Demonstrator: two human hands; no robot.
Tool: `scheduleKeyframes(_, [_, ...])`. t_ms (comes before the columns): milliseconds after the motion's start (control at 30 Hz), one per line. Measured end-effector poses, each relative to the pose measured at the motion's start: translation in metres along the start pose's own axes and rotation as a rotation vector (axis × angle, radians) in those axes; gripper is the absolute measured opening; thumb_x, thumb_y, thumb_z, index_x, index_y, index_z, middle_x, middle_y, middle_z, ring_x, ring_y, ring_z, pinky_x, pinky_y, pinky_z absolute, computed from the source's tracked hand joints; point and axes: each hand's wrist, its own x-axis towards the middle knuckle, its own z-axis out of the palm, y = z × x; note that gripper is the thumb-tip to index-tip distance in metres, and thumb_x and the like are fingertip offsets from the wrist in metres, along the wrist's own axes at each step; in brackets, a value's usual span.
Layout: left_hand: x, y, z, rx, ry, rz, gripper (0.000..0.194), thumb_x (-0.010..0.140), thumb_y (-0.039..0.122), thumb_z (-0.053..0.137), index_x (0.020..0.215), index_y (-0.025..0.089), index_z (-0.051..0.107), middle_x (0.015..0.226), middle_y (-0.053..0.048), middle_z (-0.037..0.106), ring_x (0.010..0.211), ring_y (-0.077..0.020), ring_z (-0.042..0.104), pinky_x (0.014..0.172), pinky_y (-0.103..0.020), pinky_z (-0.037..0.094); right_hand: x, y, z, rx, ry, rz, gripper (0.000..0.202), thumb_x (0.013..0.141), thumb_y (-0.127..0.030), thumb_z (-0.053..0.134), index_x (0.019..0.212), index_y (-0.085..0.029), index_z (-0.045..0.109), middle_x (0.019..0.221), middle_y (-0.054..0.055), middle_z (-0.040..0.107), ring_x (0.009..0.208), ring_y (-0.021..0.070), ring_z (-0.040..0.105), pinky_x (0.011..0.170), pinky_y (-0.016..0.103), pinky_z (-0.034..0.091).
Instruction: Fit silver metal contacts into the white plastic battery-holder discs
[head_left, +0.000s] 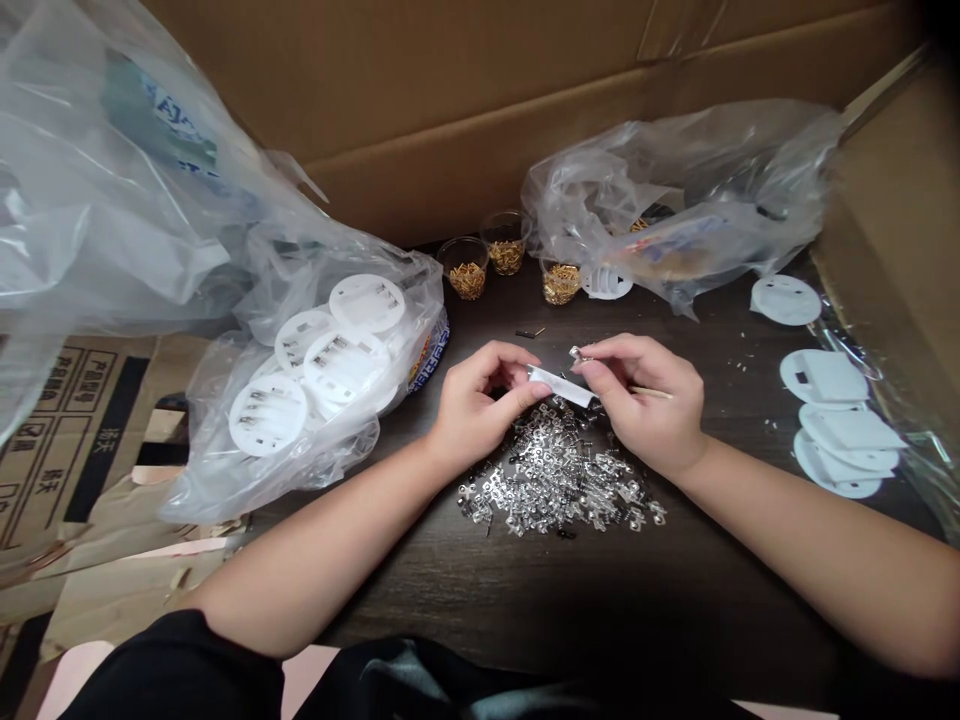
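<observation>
At a dark table (420,590), a person works over a heap of small metal parts (555,475), apparently kept close for a short reach. Just beyond, the left hand (480,400) closes its fingers on the near-left end of a white plastic piece (564,386), likely steadying it; its long axis runs crosswise, the right end angled toward the wearer. The right hand (664,400) pinches a small metal part (576,354) above it, seemingly for fine control. Farther back stand clear cups (466,270) of gold-coloured pins, perhaps grouped to prevent mixing.
</observation>
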Motion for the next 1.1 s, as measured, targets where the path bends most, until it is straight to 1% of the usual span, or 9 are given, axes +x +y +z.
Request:
scheduleKeyframes(133, [-0.001, -0.003, 0.001, -0.035, 0.083, -0.017, 0.028, 0.094, 0.045, 0.071, 0.1, 0.019, 0.06, 0.075, 0.003, 0.06, 0.059, -0.0063, 0.056, 0.055, -0.02, 0.048, -0.002, 0.001, 0.003, 0.124, 0.053, 0.044, 0.013, 0.099, -0.023, 0.067, 0.111, -0.026, 0.066, 0.091, 0.003, 0.077, 0.079, 0.0174, 0.078, 0.068, 0.031, 0.064])
scheduleKeyframes(267, [-0.003, -0.002, 0.003, -0.051, -0.02, -0.019, 0.027, 0.098, 0.044, 0.067, 0.102, 0.019, 0.056, 0.077, 0.002, 0.062, 0.061, -0.0072, 0.062, 0.058, -0.02, 0.052, -0.005, -0.002, 0.004, 0.208, 0.016, -0.018, 0.014, 0.101, -0.018, 0.062, 0.113, -0.026, 0.063, 0.092, 0.003, 0.078, 0.085, 0.018, 0.079, 0.075, 0.032, 0.067])
scheduleKeyframes(467, [-0.005, 0.004, 0.001, 0.105, -0.147, 0.058, 0.03, 0.103, 0.045, 0.056, 0.116, 0.018, 0.059, 0.089, -0.004, 0.071, 0.077, -0.0131, 0.069, 0.071, -0.026, 0.055, -0.009, -0.002, 0.001, 0.153, 0.037, -0.159, 0.019, 0.099, -0.019, 0.062, 0.116, -0.027, 0.063, 0.095, 0.004, 0.076, 0.081, 0.0188, 0.077, 0.065, 0.033, 0.065])
scheduleKeyframes(600, [-0.004, 0.005, -0.002, 0.231, -0.211, 0.176, 0.062, 0.081, 0.06, 0.08, 0.123, 0.018, 0.06, 0.113, -0.011, 0.074, 0.094, -0.0214, 0.071, 0.083, -0.033, 0.056, -0.006, -0.009, -0.004, 0.029, -0.074, -0.325, 0.02, 0.096, -0.017, 0.067, 0.114, -0.026, 0.065, 0.095, 0.006, 0.077, 0.084, 0.02, 0.077, 0.067, 0.033, 0.064])
scheduleKeyframes(700, [-0.003, 0.005, -0.003, 0.243, -0.211, 0.187, 0.072, 0.066, 0.054, 0.093, 0.121, 0.018, 0.061, 0.11, -0.009, 0.075, 0.092, -0.0213, 0.072, 0.083, -0.032, 0.056, -0.004, -0.017, -0.006, 0.01, -0.154, -0.416, 0.017, 0.096, -0.016, 0.068, 0.112, -0.023, 0.068, 0.093, 0.007, 0.076, 0.081, 0.0191, 0.075, 0.065, 0.032, 0.063])
scheduleKeyframes(767, [-0.003, 0.005, -0.003, 0.245, -0.206, 0.18, 0.066, 0.068, 0.048, 0.093, 0.119, 0.019, 0.062, 0.107, -0.008, 0.076, 0.089, -0.0198, 0.073, 0.082, -0.031, 0.056, -0.004, -0.02, -0.005, 0.019, -0.135, -0.37, 0.016, 0.095, -0.016, 0.069, 0.109, -0.023, 0.07, 0.093, 0.007, 0.075, 0.08, 0.0188, 0.073, 0.064, 0.033, 0.061])
scheduleKeyframes(867, [-0.003, 0.005, -0.003, 0.246, -0.194, 0.176, 0.066, 0.069, 0.049, 0.093, 0.119, 0.019, 0.063, 0.109, -0.008, 0.076, 0.09, -0.0199, 0.073, 0.082, -0.031, 0.056, -0.002, -0.019, -0.003, 0.011, -0.035, -0.192, 0.015, 0.092, -0.015, 0.072, 0.102, -0.026, 0.074, 0.093, 0.005, 0.074, 0.078, 0.0178, 0.069, 0.058, 0.032, 0.055])
scheduleKeyframes(967, [-0.004, 0.005, -0.003, 0.218, -0.2, 0.144, 0.082, 0.066, 0.051, 0.094, 0.134, 0.022, 0.057, 0.11, -0.008, 0.076, 0.089, -0.0208, 0.074, 0.081, -0.032, 0.058, 0.001, -0.015, -0.001, 0.002, -0.016, -0.046, 0.011, 0.092, -0.017, 0.074, 0.098, -0.026, 0.077, 0.093, 0.004, 0.074, 0.072, 0.0155, 0.065, 0.052, 0.03, 0.048])
scheduleKeyframes(1100, [-0.005, 0.004, 0.0, 0.123, -0.224, 0.081, 0.102, 0.071, 0.043, 0.093, 0.154, 0.027, 0.035, 0.101, -0.005, 0.075, 0.082, -0.0206, 0.073, 0.077, -0.033, 0.059, 0.003, -0.01, 0.0, 0.015, -0.09, 0.032, 0.008, 0.091, -0.021, 0.076, 0.097, -0.026, 0.079, 0.095, 0.004, 0.075, 0.064, 0.0122, 0.059, 0.049, 0.029, 0.044])
